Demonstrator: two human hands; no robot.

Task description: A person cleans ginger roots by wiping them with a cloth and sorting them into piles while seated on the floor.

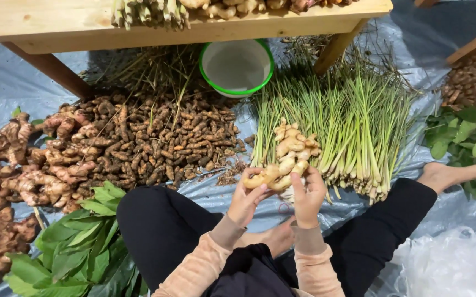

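Note:
A pale yellow ginger root [288,154], knobbly and branched, is held up in front of me over my crossed legs. My left hand [245,199] grips its lower left end. My right hand [308,196] holds its lower right part, with fingers wrapped round a knob. Both hands are shut on the same root. Behind it lies a spread of lemongrass stalks [353,121].
A heap of small brown turmeric roots [161,137] lies ahead on the left, with larger brown ginger [7,181] further left. Green leaves [78,242] sit by my left knee. A green-rimmed white bowl [237,67] stands under a wooden table [56,22]. Grey plastic sheeting [7,82] covers the floor.

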